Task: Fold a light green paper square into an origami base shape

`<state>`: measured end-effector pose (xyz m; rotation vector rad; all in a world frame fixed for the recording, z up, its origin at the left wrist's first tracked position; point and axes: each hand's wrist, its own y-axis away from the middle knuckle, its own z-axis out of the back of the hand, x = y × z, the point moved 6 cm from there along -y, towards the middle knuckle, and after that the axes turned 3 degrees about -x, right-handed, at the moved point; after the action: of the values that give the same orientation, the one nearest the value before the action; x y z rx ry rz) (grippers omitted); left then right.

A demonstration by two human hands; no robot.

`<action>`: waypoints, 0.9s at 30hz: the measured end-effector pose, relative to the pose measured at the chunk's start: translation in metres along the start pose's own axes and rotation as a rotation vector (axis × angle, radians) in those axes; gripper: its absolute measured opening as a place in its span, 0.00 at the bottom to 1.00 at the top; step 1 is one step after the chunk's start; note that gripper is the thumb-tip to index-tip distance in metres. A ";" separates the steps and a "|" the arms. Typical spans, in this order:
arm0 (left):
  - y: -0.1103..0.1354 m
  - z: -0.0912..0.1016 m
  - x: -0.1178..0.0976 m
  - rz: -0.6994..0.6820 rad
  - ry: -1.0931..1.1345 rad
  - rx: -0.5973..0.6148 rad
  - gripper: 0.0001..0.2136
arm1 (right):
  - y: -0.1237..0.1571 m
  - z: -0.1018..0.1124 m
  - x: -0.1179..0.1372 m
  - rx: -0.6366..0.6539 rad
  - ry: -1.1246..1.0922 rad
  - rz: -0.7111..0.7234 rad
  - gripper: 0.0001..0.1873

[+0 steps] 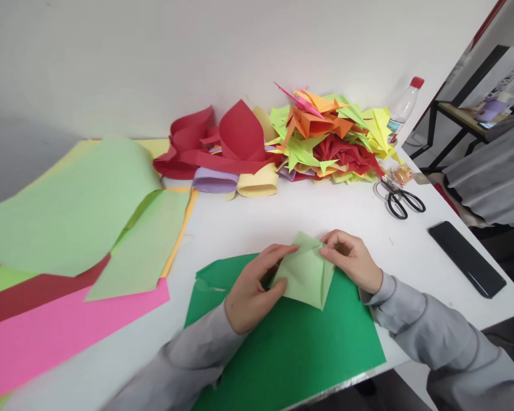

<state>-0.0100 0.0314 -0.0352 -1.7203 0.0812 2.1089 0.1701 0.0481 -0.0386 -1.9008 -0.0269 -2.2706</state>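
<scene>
A light green sheet of paper (306,274), folded into a small diamond-like shape, is held between both hands just over a dark green sheet (300,348). My left hand (257,285) grips its left side, thumb at the lower edge and fingers along the upper left. With thumb and fingers pinched, my right hand (351,257) holds the upper right corner, where a folded layer shows. The fingertips behind the paper are partly hidden. The dark green sheet lies flat near the table's front edge, under both hands.
Large coloured paper sheets (77,211) spread over the left side. Red curled paper (240,134) and a heap of folded paper shapes (329,134) lie along the wall. Black-handled scissors (405,200), a phone (466,260) and a plastic bottle (405,105) are at the right.
</scene>
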 end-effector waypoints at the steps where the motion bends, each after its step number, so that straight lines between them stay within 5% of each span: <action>1: -0.001 0.001 0.001 0.020 0.057 -0.008 0.19 | -0.001 0.000 -0.002 -0.006 -0.035 -0.027 0.10; 9: -0.002 0.007 0.019 0.296 0.494 -0.080 0.20 | -0.003 -0.001 -0.006 0.049 -0.188 -0.123 0.08; 15: -0.004 0.007 0.022 0.323 0.557 -0.131 0.18 | -0.003 -0.002 0.001 0.082 -0.031 -0.001 0.08; 21: -0.005 0.014 0.032 0.431 0.575 -0.261 0.18 | -0.003 0.006 -0.006 -0.038 -0.030 -0.061 0.11; 24: -0.006 0.020 0.029 0.316 0.329 -0.268 0.16 | -0.003 0.007 -0.007 -0.054 0.015 -0.062 0.12; 27: -0.005 0.026 0.007 -0.020 -0.155 -0.333 0.12 | -0.003 0.008 -0.007 -0.078 0.128 -0.054 0.12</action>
<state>-0.0336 0.0457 -0.0346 -1.7137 -0.3488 2.3349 0.1786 0.0531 -0.0439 -1.8072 0.0281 -2.4592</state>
